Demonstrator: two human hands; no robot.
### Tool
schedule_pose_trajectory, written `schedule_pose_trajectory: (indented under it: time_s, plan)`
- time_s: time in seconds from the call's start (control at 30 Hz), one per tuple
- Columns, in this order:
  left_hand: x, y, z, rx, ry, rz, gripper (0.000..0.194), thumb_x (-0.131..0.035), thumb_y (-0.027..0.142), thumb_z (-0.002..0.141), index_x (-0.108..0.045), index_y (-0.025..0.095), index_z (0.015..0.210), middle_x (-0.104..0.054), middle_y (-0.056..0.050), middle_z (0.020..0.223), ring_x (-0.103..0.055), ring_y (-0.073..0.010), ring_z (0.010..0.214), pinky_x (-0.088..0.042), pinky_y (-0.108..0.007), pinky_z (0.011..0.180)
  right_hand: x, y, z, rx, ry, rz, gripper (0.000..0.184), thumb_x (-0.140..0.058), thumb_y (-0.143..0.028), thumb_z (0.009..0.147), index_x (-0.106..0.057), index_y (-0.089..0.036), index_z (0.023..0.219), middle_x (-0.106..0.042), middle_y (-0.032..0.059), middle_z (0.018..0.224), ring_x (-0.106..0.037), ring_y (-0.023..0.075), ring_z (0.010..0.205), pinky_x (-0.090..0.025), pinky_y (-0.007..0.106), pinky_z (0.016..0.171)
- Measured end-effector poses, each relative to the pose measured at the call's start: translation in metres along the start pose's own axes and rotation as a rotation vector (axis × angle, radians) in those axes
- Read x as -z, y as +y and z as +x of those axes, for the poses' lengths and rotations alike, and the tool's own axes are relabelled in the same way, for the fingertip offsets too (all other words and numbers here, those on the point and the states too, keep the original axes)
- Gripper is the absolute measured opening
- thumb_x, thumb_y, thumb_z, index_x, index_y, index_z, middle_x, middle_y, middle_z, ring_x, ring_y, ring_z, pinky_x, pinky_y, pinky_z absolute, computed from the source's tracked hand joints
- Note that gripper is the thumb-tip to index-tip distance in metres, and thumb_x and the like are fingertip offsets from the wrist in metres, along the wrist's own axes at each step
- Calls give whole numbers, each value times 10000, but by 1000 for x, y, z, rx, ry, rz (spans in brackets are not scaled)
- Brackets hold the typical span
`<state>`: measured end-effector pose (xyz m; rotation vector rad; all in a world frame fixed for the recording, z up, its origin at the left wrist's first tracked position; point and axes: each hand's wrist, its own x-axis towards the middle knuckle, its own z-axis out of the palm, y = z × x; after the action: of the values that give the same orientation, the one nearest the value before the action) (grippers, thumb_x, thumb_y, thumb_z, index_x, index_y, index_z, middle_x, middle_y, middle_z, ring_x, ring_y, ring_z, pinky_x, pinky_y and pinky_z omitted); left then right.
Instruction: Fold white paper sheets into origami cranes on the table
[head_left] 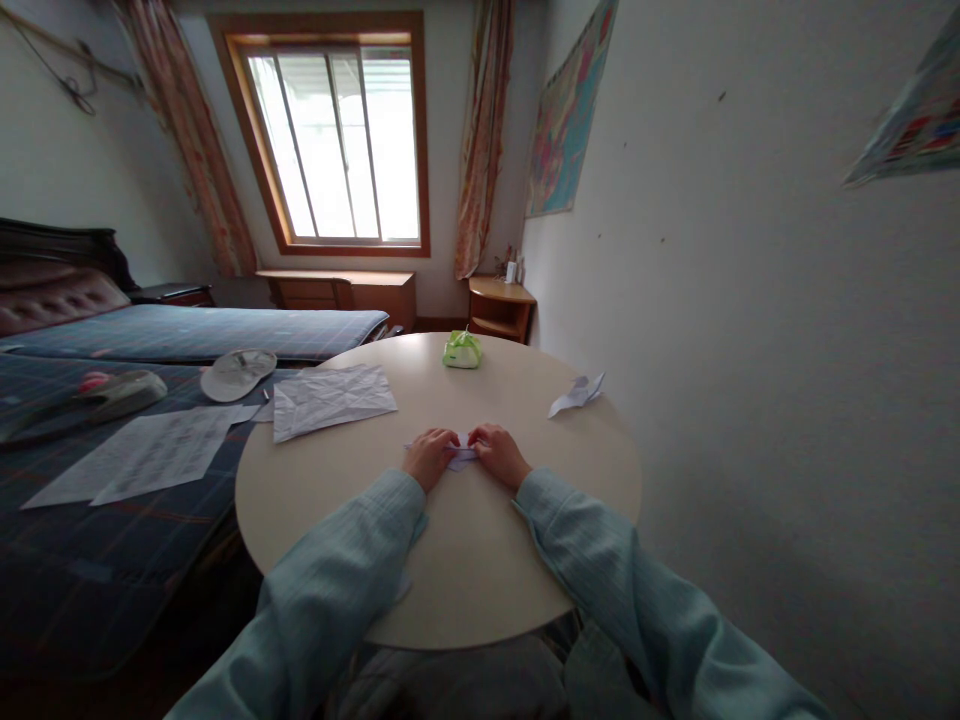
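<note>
Near the middle of the round table [487,560], a small folded piece of white paper [463,455] lies between my two hands. My left hand [431,456] is closed on its left side, fingertips pressed on the paper. From the right, my right hand [498,455] pinches the other side. Parts of the paper are hidden under the fingers, so its full shape cannot be made out. A creased white sheet [334,398] lies flat at the table's left edge. Toward the right edge stands a folded paper piece [577,394] with raised corners.
A green tissue pack [462,350] sits at the table's far side. On the bed [135,560] at left lie a pale cap [238,374] and printed sheets [161,455]. The white wall [750,400] runs close along the table's right side.
</note>
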<state>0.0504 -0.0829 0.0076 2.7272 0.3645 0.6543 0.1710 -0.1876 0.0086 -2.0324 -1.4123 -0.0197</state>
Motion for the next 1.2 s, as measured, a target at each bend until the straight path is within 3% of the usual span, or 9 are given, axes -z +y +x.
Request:
schedule_pose_trajectory:
  time_s: [0.23, 0.47, 0.63, 0.83, 1.2]
  plan:
    - [-1, 0, -2, -32, 28, -34, 178, -482, 138, 700, -631, 226, 744, -617, -2, 937, -520, -140, 902, -391, -290, 856, 1, -1, 0, -14, -1, -13, 182, -440, -104, 700, -610, -169, 709, -610, 24, 771, -518, 119, 759, -364, 213, 719]
    - [4, 5, -4, -41, 8, 39, 123, -558, 269, 673, -634, 247, 766, -587, -1, 1014, -483, -186, 969, -364, -343, 877, 2, -2, -1, -31, 21, -19, 180, -435, -115, 703, -604, -162, 743, -616, 37, 785, -522, 128, 766, -368, 219, 713]
    - [6, 1, -2, 27, 69, 170, 165, -549, 201, 687, -641, 274, 803, -560, -6, 1042, -452, -208, 1004, -334, -373, 899, 1, 1, 0, -98, 75, -18, 173, -443, -143, 707, -588, -151, 801, -619, 45, 782, -531, 126, 732, -377, 210, 684]
    - [3, -1, -2, 113, 30, 133, 256, -451, 135, 735, -608, 238, 909, -583, -28, 944, -510, -173, 906, -415, -287, 805, 0, 1, -1, -72, 40, -38, 197, -438, -155, 717, -619, -161, 797, -628, 45, 777, -537, 128, 713, -373, 207, 683]
    - [1, 0, -3, 154, -16, 31, 285, -378, 110, 756, -590, 234, 901, -585, 6, 1019, -507, -133, 960, -386, -246, 861, 1, -2, -1, -58, 59, -48, 151, -482, -134, 701, -615, -141, 773, -586, 52, 794, -506, 124, 779, -366, 206, 730]
